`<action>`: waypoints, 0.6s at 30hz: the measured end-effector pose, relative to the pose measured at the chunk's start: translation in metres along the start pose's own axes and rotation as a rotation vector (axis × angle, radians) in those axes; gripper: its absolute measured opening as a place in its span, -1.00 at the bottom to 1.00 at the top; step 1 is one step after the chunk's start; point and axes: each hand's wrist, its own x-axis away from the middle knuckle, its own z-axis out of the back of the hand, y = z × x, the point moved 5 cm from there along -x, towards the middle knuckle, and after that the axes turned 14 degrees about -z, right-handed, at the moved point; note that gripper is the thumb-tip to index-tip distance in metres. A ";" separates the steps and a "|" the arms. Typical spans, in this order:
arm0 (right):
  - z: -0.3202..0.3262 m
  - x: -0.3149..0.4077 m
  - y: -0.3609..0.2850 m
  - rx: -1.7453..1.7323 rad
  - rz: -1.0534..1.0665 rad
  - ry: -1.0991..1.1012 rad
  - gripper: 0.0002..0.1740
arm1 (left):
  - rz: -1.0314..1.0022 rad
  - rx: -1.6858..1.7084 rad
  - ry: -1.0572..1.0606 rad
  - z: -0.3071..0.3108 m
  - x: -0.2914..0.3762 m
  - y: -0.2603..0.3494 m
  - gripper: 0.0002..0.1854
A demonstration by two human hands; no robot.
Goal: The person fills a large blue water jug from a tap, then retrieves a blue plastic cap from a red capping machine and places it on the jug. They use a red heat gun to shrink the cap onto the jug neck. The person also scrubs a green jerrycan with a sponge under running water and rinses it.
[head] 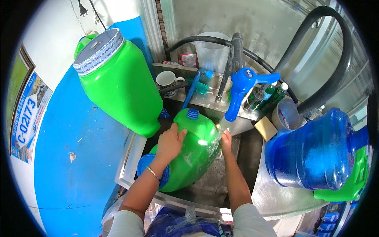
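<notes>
A green plastic water container (197, 154) lies tilted over the steel sink (245, 160), its large blue cap (145, 169) toward the lower left. A small ribbed blue cap (193, 113) is at its upper end. My left hand (171, 143) grips the top of the container, thumb out to the right. On the other side, my right hand (226, 142) holds the container's right edge, with its fingers partly hidden. Water runs from the blue-handled faucet (235, 100) just above my right hand and spreads over the green wall.
Left of the sink stands another green container (118, 86) with a sealed grey lid. A blue water bottle (308, 154) lies on the right drainboard, near a yellow sponge (266, 128) and a tub (287, 114). Behind are a mug (166, 79), green bottles (274, 94) and a black hose (346, 53).
</notes>
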 end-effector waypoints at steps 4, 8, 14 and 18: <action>-0.087 0.070 -0.132 0.457 0.623 -0.006 -0.45 | 0.047 -0.018 0.003 -0.005 -0.005 -0.003 -0.61; -0.133 0.115 -0.202 0.838 0.851 -0.002 -0.57 | -0.086 0.034 0.030 -0.011 0.001 0.008 -0.55; -0.082 0.079 -0.179 0.235 0.324 -0.440 -0.59 | -0.184 0.102 -0.057 0.000 0.025 0.004 -0.56; -0.099 0.043 -0.177 0.273 0.408 -0.698 -0.39 | -0.287 0.122 -0.152 -0.002 0.037 0.016 -0.56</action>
